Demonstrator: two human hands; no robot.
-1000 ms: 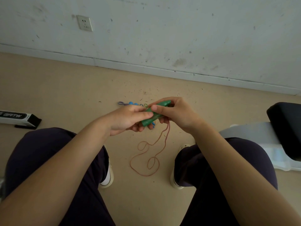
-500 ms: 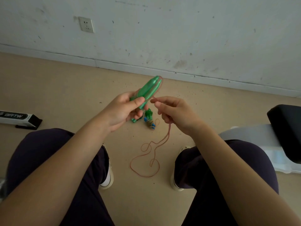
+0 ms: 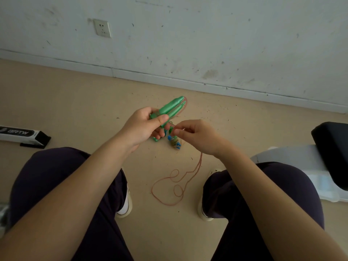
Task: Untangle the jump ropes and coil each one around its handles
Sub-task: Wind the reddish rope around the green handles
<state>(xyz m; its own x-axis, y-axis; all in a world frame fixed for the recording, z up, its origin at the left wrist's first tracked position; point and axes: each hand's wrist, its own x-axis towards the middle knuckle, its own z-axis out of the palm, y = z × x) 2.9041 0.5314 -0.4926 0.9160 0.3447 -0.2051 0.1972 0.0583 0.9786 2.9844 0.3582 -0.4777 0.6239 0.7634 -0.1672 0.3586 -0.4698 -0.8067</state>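
Underfoot lies a beige floor [image 3: 79, 102], scuffed and flecked with dark specks, meeting a white wall [image 3: 207, 34] marked with smudges and fitted with a socket [image 3: 102, 28]. The left hand [image 3: 143, 127] grips a pair of green handles [image 3: 170, 108] held side by side, their tapered tips pointing up and away toward the wall, thumb pressed across them. Just right of it, the right hand [image 3: 195, 136] pinches the thin reddish rope [image 3: 177, 185] between thumb and fingertips; the rope loops over the handle tips and trails down behind that hand into loose curls on the floor between the knees. Below and between the hands, on the floor, sits a small bundle [image 3: 175, 143] with blue and green bits, possibly a second coiled rope, too blurred to read. Far left of the left hand lies a black-and-white box [image 3: 20, 133], cut off by the frame edge. Right of the right hand, a black cushion [image 3: 331, 149] on a white base is also cropped.
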